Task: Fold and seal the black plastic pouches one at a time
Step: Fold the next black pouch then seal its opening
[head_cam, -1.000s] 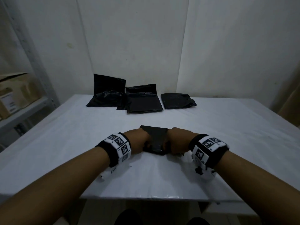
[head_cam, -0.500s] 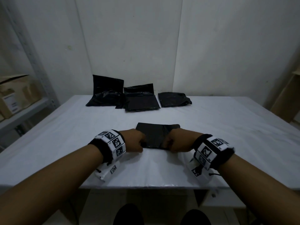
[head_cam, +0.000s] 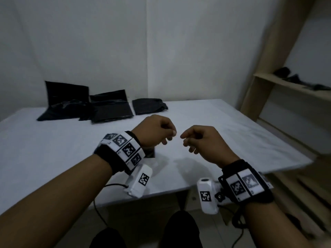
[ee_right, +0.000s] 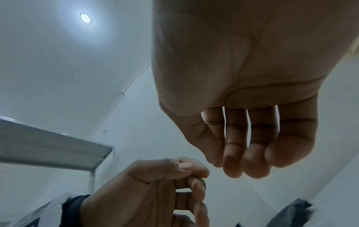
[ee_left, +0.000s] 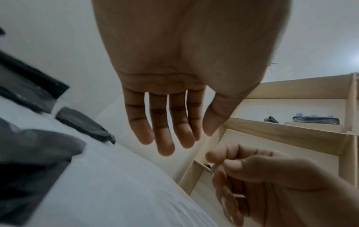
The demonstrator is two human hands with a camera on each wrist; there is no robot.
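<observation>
Wide shot first: the white-covered desk (head_cam: pixel 53 149) fills the room from the near edge to the far wall, with pale wooden shelving (head_cam: pixel 286 86) standing off to the right, a few dark items on its boards.

Along the far side of the desk, three black pouches in a row. The left pouch (head_cam: pixel 66 102) has its flap propped up against the wall, the middle pouch (head_cam: pixel 111 110) lies just beside it with edges touching or overlapping, and the right pouch (head_cam: pixel 148 105) sits a little apart, folded small.

Now the hands, both up in the air above the near half of the desk, close together but not touching. The left hand (head_cam: pixel 154 131) is loosely curled, thumb resting on the forefinger, and nothing shows in it. The right hand (head_cam: pixel 204 142) is curled too, thumb and forefinger pressed together; the left wrist view shows something thin and pale at those fingertips (ee_left: pixel 215 156), too small and blurred to say what it is or whether it is truly held.

And the near pouch (head_cam: pixel 150 153)? Just a dark corner of it peeks out on the desk below the left wrist, by the marker band (head_cam: pixel 123 149); neither hand touches it.
</observation>
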